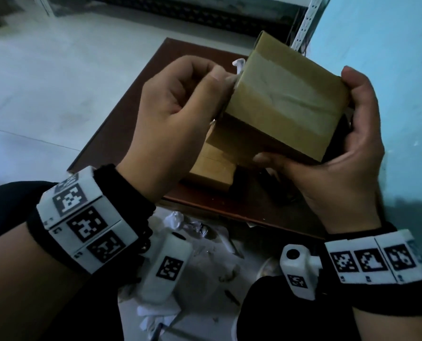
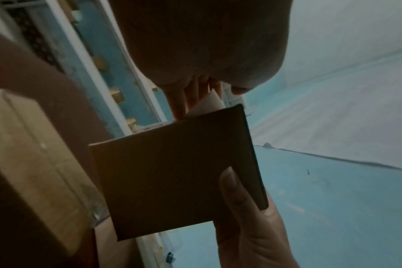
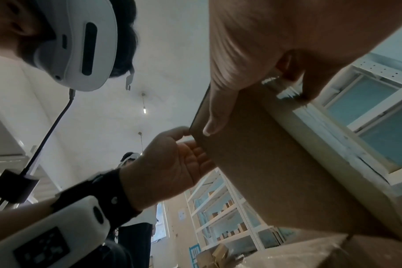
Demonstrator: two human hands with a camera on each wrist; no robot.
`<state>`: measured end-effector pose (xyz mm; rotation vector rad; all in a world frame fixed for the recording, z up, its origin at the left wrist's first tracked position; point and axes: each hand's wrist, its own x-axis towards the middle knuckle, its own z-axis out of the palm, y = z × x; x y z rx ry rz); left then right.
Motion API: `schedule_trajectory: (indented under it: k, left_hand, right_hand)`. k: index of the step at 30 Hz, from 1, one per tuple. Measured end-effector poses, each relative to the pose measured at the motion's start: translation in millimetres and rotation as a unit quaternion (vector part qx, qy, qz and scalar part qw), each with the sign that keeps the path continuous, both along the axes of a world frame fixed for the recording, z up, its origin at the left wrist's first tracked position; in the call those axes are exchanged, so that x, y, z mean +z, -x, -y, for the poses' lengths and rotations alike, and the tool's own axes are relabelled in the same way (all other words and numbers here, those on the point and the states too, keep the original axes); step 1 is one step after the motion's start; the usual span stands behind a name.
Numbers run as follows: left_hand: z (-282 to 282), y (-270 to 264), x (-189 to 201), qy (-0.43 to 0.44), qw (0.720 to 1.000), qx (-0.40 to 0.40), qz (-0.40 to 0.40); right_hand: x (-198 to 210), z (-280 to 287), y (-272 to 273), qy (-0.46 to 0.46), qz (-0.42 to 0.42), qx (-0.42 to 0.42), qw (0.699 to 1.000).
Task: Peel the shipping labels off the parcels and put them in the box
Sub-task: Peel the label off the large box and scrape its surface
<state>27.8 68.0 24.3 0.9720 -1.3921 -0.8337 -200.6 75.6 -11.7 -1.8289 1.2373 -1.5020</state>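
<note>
Right hand wraps the small parcel, up in the air. Left hand pinches the white label at the parcel's left edge. Label looks thin & tears easy; parcel prob light, stiff. Pull slow.

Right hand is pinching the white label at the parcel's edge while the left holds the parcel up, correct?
No, the hands are swapped. In the head view the left hand pinches the white label at the edge of the parcel, and the right hand holds the parcel up. The rest stands.
</note>
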Motion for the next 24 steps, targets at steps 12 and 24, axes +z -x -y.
schedule_trajectory:
  k: [12, 24]
  left_hand:
    - [6, -13, 7, 0.019, 0.984, 0.060, 0.168]
    - [-5, 7, 9, 0.020, 0.995, 0.063, 0.081]
  right_hand:
    - [-4, 0, -9, 0.030, -0.051, -0.020, 0.998]
    - [-1, 0, -12, -0.036, -0.046, -0.044, 0.997]
